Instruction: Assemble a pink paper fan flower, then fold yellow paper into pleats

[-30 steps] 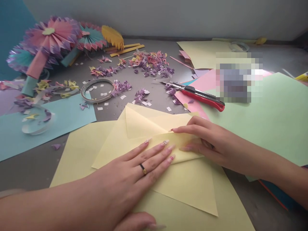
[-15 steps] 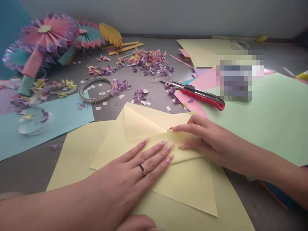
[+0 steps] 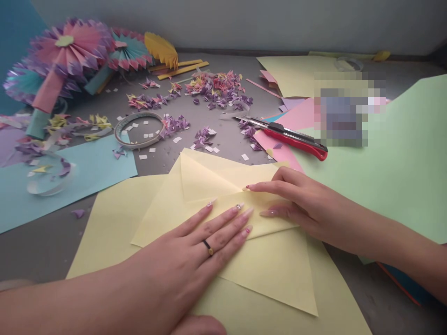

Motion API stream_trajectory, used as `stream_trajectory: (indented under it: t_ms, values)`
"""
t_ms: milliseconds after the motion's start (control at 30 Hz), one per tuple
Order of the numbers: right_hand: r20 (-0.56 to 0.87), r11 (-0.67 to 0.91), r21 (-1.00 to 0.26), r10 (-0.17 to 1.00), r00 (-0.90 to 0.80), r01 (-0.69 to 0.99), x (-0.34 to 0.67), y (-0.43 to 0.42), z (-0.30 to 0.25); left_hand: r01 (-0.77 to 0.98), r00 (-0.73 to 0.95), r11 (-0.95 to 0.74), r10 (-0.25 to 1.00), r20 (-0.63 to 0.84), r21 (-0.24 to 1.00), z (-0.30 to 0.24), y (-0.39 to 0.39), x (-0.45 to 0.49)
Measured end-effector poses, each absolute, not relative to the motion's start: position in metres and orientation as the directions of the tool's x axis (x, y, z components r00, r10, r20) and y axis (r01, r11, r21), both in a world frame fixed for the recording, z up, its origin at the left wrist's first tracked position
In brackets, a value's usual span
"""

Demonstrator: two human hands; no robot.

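A folded pale yellow paper sheet (image 3: 209, 181) lies on top of a larger yellow sheet (image 3: 111, 218) near the table's front edge. My left hand (image 3: 195, 246) lies flat on the fold with fingers stretched out, a dark ring on one finger. My right hand (image 3: 296, 204) rests on the paper's right side, its index finger stretched along the crease and the other fingers pressing the flap down. Neither hand grips anything.
A red utility knife (image 3: 296, 139) lies just behind my right hand. A light green sheet (image 3: 401, 167) is on the right, a light blue sheet (image 3: 94, 167) on the left. A tape ring (image 3: 139, 130), small folded paper pieces (image 3: 216, 90) and paper fan flowers (image 3: 66, 56) lie further back.
Both hands stay pressed on the yellow paper almost unmoved. The view has shifted slightly, and the far corner of the green sheet on the right now stands higher.
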State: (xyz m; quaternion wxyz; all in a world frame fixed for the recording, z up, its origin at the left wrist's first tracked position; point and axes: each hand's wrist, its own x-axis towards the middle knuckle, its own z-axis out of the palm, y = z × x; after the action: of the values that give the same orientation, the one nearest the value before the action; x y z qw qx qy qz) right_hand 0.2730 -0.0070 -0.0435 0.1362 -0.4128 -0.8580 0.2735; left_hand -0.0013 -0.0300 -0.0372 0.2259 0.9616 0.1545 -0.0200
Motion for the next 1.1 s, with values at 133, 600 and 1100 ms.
stream_trajectory:
  t_ms: [133, 600, 1100]
  values:
    - [-0.025, 0.476, -0.615, 0.786, -0.618, 0.629, 0.275, -0.006, -0.044, 0.326, 0.945, -0.847, 0.294, -0.141, 0.419, -0.036, -0.031, 0.001]
    - [0.127, 0.686, -0.278, 0.720, -0.683, 0.672, 0.262, -0.013, -0.034, 0.369, 0.929, -0.808, 0.309, -0.203, 0.458, -0.033, -0.030, 0.005]
    - [-0.060, 0.703, -0.287, 0.665, -0.744, 0.651, 0.251, 0.001, -0.047, 0.412, 0.909, -0.775, 0.310, -0.280, 0.480, -0.031, -0.031, 0.007]
